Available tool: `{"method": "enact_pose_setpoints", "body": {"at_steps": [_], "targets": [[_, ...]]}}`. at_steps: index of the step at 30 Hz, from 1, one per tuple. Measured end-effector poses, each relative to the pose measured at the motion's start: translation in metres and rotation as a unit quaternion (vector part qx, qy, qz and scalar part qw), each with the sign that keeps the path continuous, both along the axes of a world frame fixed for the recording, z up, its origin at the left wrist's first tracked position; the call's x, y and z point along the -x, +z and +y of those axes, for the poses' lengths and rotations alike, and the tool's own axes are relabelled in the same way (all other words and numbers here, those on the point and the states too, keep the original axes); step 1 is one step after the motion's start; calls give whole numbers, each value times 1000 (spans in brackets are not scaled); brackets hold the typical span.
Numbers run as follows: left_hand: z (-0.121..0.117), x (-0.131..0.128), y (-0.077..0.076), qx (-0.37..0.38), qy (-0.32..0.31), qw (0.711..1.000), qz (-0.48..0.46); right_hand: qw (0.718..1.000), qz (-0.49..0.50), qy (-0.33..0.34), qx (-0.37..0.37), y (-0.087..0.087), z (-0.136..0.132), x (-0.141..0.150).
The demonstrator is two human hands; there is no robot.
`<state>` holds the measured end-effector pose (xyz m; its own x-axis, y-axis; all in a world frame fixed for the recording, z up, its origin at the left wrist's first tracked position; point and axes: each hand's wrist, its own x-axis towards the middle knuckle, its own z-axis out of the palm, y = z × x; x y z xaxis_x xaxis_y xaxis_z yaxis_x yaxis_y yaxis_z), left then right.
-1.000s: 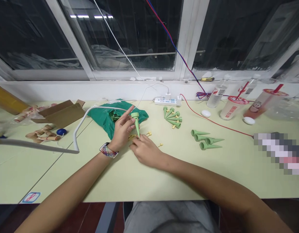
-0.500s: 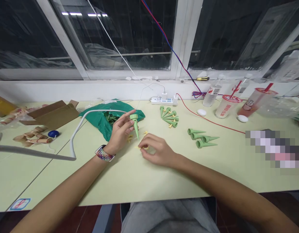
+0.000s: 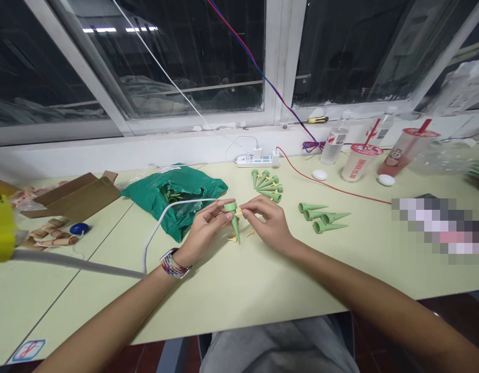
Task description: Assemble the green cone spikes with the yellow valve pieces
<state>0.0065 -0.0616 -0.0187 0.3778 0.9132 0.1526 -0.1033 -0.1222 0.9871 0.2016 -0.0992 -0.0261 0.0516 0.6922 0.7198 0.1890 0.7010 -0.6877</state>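
My left hand (image 3: 203,231) holds a green plastic cone spike (image 3: 234,221) upright between thumb and fingers, tip down. My right hand (image 3: 268,223) comes in from the right, its fingertips pinching a small yellow plastic part (image 3: 238,213) against the spike's top. Its fingers partly hide that part. Two more yellow pieces (image 3: 232,239) (image 3: 250,233) lie on the pale green table (image 3: 239,305) just below my hands. A fan of green spikes (image 3: 268,185) and a second group (image 3: 321,217) lie to the right.
A green plastic bag (image 3: 173,199) of parts lies left of my hands, with a white cable (image 3: 165,228) curving past it. Further left are a cardboard box (image 3: 72,194) and a blue cap (image 3: 79,228). A power strip (image 3: 257,161), cups and a bottle line the back.
My right hand has risen from the yellow pieces on the table to the top of the spike. Both hands have drawn together. The view has shifted slightly.
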Motion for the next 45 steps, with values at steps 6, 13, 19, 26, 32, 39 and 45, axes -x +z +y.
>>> {"method": "enact_pose_setpoints", "body": {"at_steps": [6,13,19,26,32,39,45], "targets": [[-2,-4,4,-3,-6,1000,-14,997,-38,-46,-43,-1,-1,-3],[0,-2,0,-12,8,1000,-8,996,-41,-58,-46,-2,-1,-4],[3,0,-1,-40,15,999,9,999,13,-3,47,0,-2,-3],[5,0,1,-43,27,998,21,971,137,55,188,-7,3,1],[9,1,-3,33,-6,999,-16,996,5,55,63,-9,14,-12],[5,-2,2,90,-29,994,-58,997,-37,45,43,-6,15,-18],[3,0,4,24,5,1000,-12,995,-13,45,86,-2,8,-14]]}}
